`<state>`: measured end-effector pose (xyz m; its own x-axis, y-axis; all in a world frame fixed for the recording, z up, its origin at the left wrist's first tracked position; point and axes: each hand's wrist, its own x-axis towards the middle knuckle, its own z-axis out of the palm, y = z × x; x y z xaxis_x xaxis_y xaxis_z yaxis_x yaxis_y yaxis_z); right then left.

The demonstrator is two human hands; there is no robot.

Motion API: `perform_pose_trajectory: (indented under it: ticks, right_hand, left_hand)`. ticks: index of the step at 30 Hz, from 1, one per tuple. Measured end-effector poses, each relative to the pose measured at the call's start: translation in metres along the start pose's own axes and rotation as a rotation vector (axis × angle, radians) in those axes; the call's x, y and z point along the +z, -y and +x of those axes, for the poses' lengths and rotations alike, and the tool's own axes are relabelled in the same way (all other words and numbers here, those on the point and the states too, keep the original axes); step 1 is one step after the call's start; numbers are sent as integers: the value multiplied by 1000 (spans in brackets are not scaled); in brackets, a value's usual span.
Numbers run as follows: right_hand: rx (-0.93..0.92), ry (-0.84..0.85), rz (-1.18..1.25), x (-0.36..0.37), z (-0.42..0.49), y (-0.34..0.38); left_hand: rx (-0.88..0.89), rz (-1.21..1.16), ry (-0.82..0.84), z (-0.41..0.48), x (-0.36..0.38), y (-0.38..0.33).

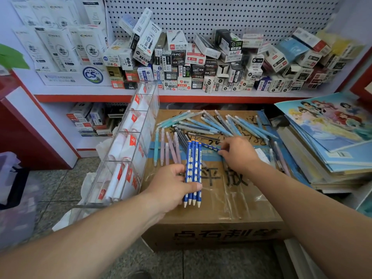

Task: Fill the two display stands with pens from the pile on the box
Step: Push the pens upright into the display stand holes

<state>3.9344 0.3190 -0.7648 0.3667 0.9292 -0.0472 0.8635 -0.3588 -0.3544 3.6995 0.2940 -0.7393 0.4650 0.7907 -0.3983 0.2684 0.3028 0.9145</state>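
Even, cool indoor light; your wide lens bends the edges.

You get bright, flat light from overhead on the cardboard box [251, 210], with only faint, soft shadows on its top. The plastic film [227, 198] on the box throws pale glare streaks, and the clear acrylic stand [128, 137] left of the box carries hazy reflections. Focus is crispest at the box. Above it the shelf [221, 98] edge bows, and the floor [60, 184] left of the box smears toward the frame's corner.
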Motion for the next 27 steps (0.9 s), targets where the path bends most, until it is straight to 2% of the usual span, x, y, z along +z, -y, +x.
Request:
perform_pose_trajectory:
  ticks: [8,13,16,22,27]
  right_hand:
    - [-28,153,230,-33,-53,-6]
    - [66,201,469,-68,-104,-26]
    - [108,126,534,-99,-140,-46]
    - [196,-153,629,-171,-232,-104]
    - [343,-425,691,-201,-343,-167]
  left_hand:
    - [32,-8,27,-4,12,-7]
    - [77,17,98,-8,42,-21]
    - [115,26,150,-12,74,-35]
    - [195,38,351,-44,171,-61]
    - [243,56,455,-81,252,-62]
